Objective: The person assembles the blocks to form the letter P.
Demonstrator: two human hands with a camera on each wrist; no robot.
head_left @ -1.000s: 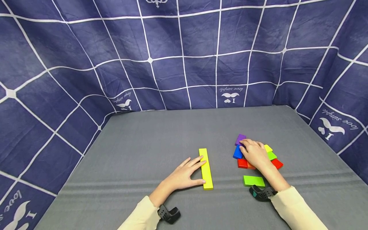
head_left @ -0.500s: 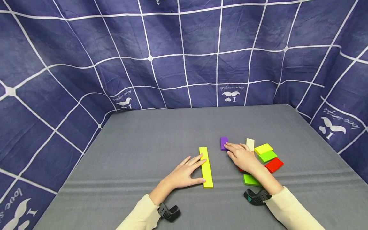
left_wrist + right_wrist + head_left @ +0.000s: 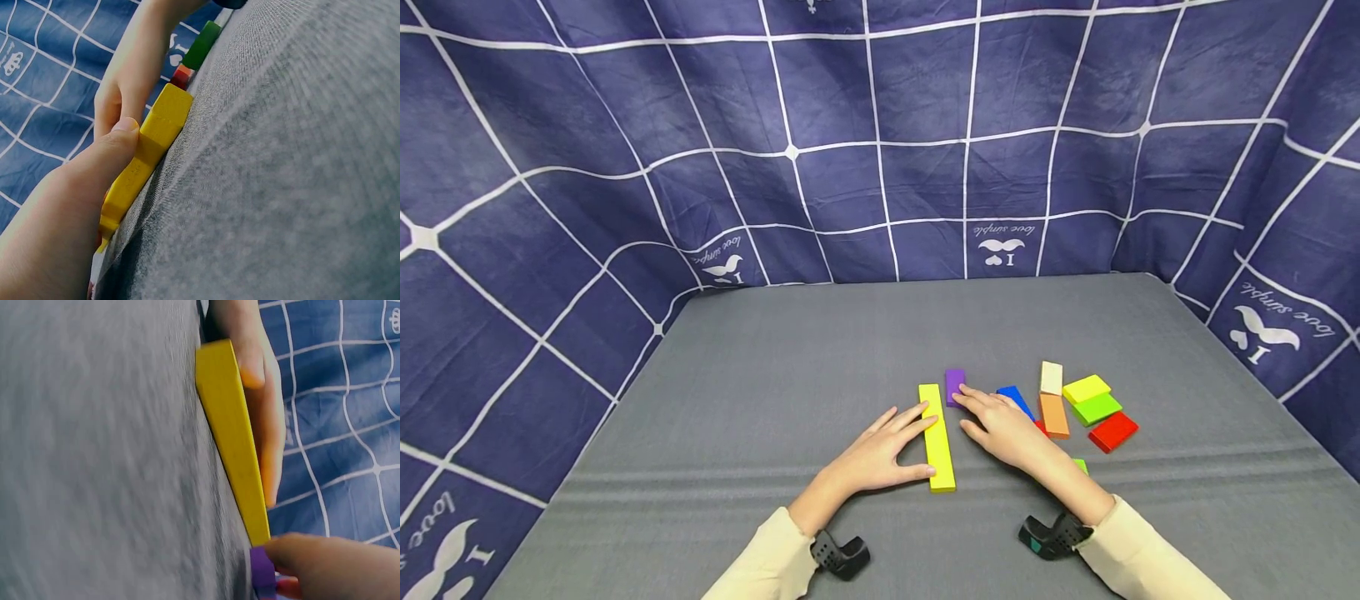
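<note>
A long yellow block [image 3: 942, 457] lies flat on the grey table. My left hand [image 3: 876, 458] rests against it, fingertips on its top and thumb near its lower end; the left wrist view shows the thumb [image 3: 125, 128] touching its side. To the right of the block's far end lies a small purple block [image 3: 953, 385], a narrow gap from it in the head view. The fingertips of my right hand [image 3: 1011, 432] touch the purple block, the fingers mostly straight and the thumb held apart. In the right wrist view the purple block [image 3: 262, 572] appears by the yellow one's end.
Right of my right hand lie a blue block [image 3: 1013, 396], an orange block [image 3: 1054, 417], a cream block [image 3: 1052, 377], a small yellow block [image 3: 1086, 388], a green block [image 3: 1098, 408] and a red block [image 3: 1114, 432]. My right arm partly hides another green block [image 3: 1081, 465]. A blue checked cloth [image 3: 917, 183] hangs behind.
My right hand has slid the purple block leftward from the colored blocks toward the long yellow block, uncovering the orange and cream blocks. The left hand stays in place.
</note>
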